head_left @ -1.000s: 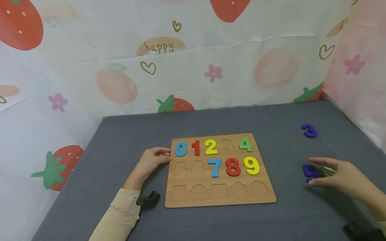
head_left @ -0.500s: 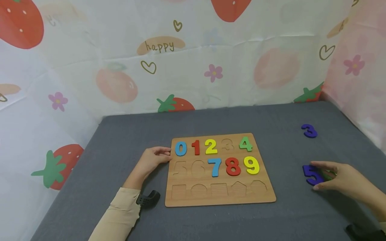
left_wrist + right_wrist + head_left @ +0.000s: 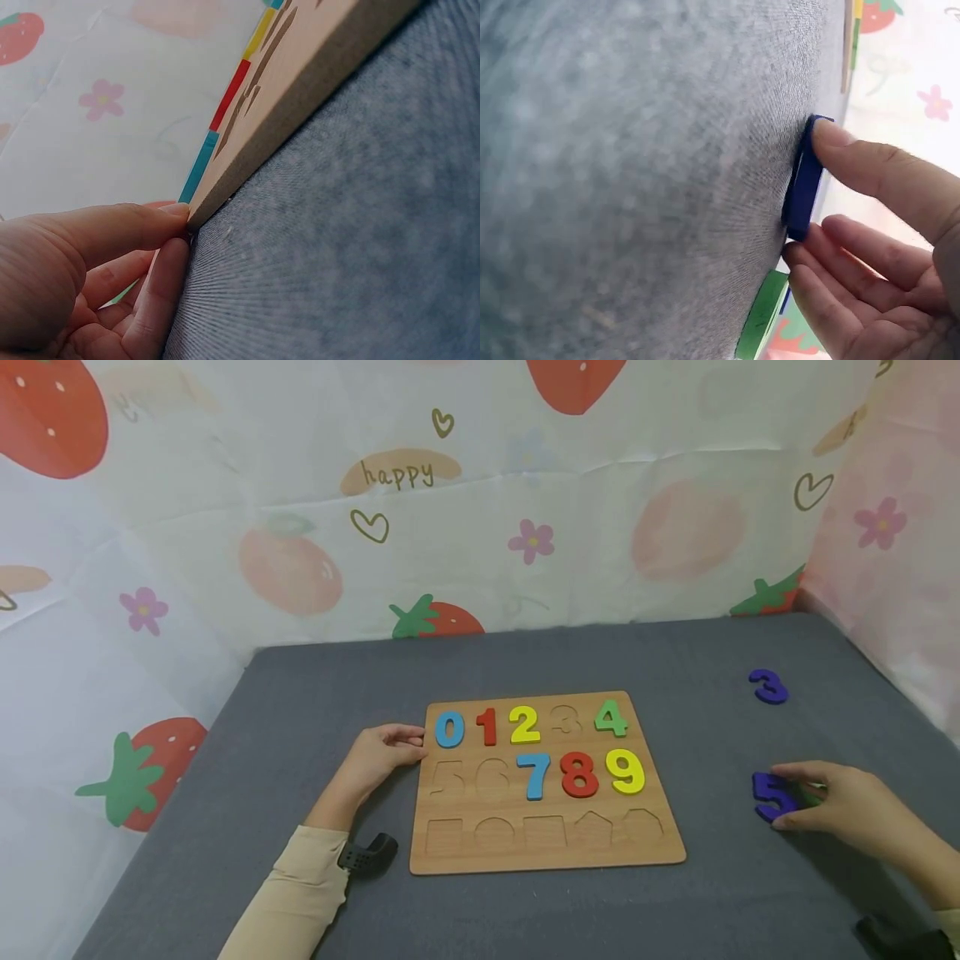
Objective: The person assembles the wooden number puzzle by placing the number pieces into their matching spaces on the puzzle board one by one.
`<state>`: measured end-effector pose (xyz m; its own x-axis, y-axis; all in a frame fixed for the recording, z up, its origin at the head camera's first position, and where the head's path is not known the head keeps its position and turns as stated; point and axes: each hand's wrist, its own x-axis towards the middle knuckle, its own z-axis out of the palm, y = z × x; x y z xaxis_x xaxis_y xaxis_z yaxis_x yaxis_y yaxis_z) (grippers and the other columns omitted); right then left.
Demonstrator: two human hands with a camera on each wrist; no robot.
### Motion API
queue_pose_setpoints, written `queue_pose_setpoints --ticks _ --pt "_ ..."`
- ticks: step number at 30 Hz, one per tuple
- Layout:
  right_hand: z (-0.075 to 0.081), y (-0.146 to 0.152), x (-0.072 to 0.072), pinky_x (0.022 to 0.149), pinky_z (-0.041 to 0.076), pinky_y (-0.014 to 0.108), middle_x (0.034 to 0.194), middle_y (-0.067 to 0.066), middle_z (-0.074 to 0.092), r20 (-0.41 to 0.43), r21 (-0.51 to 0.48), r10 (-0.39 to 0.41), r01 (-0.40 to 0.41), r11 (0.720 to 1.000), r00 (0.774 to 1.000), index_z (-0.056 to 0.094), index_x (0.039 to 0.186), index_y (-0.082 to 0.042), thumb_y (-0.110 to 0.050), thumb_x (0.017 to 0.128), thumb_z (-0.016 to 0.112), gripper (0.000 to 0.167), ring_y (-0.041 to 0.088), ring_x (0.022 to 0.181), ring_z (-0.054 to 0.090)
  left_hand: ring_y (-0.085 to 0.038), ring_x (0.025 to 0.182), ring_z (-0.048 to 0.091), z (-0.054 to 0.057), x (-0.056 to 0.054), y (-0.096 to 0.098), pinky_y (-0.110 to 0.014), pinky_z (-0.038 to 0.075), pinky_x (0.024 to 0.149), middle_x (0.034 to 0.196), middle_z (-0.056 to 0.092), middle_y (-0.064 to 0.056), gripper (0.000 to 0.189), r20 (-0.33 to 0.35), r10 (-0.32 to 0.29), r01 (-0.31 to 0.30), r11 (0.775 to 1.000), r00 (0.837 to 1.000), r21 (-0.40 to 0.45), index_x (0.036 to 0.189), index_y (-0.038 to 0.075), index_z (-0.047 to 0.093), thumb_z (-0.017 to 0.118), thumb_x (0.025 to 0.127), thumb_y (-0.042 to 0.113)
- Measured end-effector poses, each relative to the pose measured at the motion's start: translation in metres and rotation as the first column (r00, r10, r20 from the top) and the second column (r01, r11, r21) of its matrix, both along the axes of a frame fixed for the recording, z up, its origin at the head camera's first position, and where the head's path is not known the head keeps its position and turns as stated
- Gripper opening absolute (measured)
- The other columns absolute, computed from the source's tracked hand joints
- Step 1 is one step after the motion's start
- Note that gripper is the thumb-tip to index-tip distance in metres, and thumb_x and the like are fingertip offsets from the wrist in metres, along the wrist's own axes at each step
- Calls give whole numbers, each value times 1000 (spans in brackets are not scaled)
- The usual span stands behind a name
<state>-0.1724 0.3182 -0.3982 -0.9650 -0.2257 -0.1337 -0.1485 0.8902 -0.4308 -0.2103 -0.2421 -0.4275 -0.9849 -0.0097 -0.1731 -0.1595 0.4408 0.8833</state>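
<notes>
A wooden number puzzle board (image 3: 547, 860) lies on the table, with colourful 0, 1, 2, 4, 7, 8 and 9 in their places. My left hand (image 3: 385, 752) holds the board's left edge, thumb at its upper edge and fingers against its side in the left wrist view. At the right, my right hand (image 3: 851, 797) grips a dark blue number 5 (image 3: 768, 787) between thumb and fingers. In the right wrist view the blue 5 (image 3: 805, 184) stands slightly tilted, close over the cloth. A green piece (image 3: 762, 315) lies beside those fingers, mostly hidden by the hand in the head view.
A dark blue number 3 (image 3: 769, 686) lies farther back on the grey cloth (image 3: 337, 681). Outlined recesses for 3, 5, 6 and a bottom row of shapes show on the board. A printed curtain (image 3: 585, 477) stands behind the table.
My right hand has come down round the blue 5, its thumb and fingers closing on the piece, which has shifted slightly. The left hand stays at the board's edge.
</notes>
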Motion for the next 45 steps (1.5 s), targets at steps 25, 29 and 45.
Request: queue_pose_setpoints --ticks 25,29,45 --pt "33 -161 -12 91 54 46 129 26 61 -82 -277 171 -188 942 982 64 127 3 -21 73 89 63 45 118 61 -20 104 66 -2 2 -1 -34 50 90 117 71 -16 42 -12 -2 2 1000 1000 -9 129 3 65 74 90 17" --pt "36 -185 -13 93 54 46 125 20 65 -69 -315 222 -233 920 973 66 128 -2 -19 74 88 60 43 118 63 -21 104 66 -2 2 -3 -36 50 92 117 71 -16 42 -17 -7 7 1000 1000 -5 129 3 65 74 90 17" --pt "32 -267 -16 91 56 39 122 12 70 -4 -287 343 -330 899 939 69 124 -3 -18 72 89 57 29 114 64 -21 104 67 -1 0 -2 -37 50 92 116 71 -16 41 -15 -8 8 1000 1000 -15 129 3 65 73 90 15"
